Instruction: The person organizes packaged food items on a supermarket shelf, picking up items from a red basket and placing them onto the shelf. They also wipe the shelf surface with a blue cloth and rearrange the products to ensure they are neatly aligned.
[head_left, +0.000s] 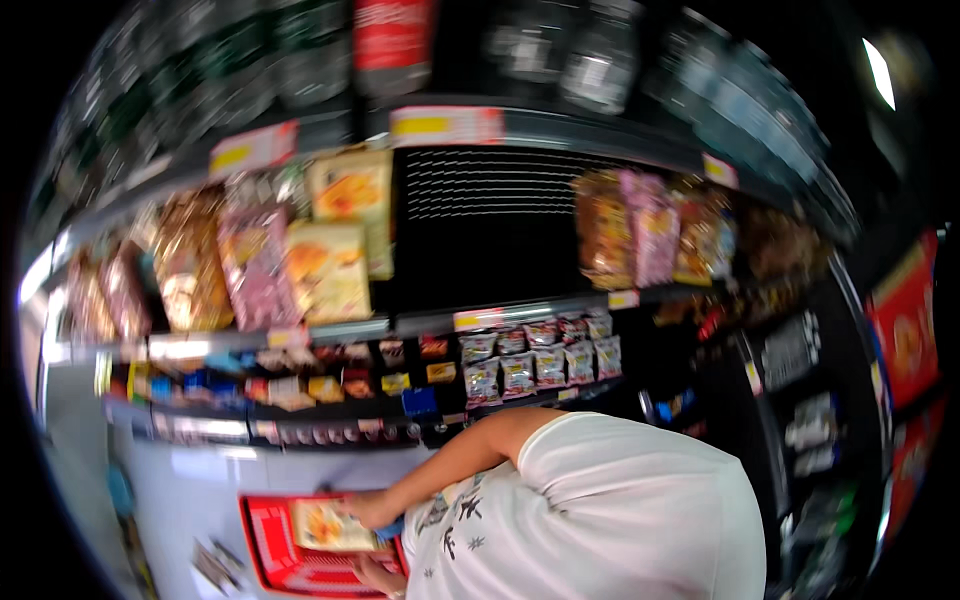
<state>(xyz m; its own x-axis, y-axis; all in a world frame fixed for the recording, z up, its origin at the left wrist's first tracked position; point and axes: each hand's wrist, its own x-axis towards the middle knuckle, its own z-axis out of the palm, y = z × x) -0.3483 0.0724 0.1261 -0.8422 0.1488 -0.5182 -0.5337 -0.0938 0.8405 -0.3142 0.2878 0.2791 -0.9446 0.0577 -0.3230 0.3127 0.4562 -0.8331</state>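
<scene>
My right hand [362, 508] grips the yellow snack packet [325, 525] over the red basket [270, 560]; I should lay it flat; my left hand [372, 573] looks clasped on the basket's rim.

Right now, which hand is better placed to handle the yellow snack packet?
Probably the right hand: it lies on the flat yellow snack packet in the red plastic basket, while the left hand sits lower, by the basket's near rim.

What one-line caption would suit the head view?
Left hand on a yellow snack packet in a red basket, below stocked shop shelves.
</scene>
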